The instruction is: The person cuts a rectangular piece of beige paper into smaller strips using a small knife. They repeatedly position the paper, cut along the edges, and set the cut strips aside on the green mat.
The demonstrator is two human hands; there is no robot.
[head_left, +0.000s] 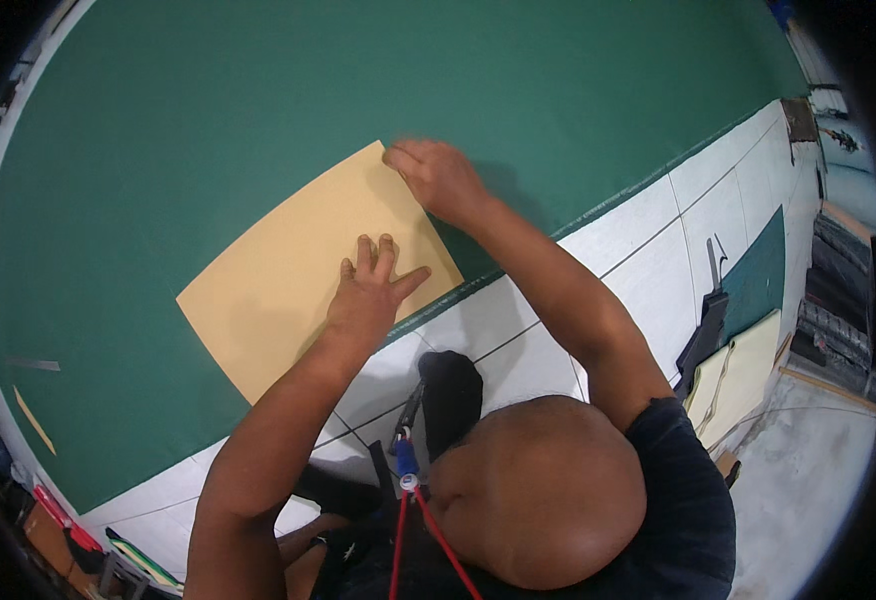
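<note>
A tan rectangular sheet (288,260), like card or stiff paper, lies flat and slanted on the large green sheet (558,80). My left hand (363,290) presses down on the tan sheet near its near right part, fingers spread. At the tan sheet's far right corner, my right hand (436,178) is closed in a pinch right by the edge. Its fingertips are smeared by motion, and whatever they may hold cannot be made out. The near edge of the tan sheet is partly hidden under my left forearm.
White tiles (648,250) run along the green sheet's near edge. On the left lie a thin grey strip (36,365) and a narrow tan strip (35,420). Toward the right are a dark item with thin metal parts (703,335) and a cream sheet (733,375). Dark stacked material (833,320) stands beyond.
</note>
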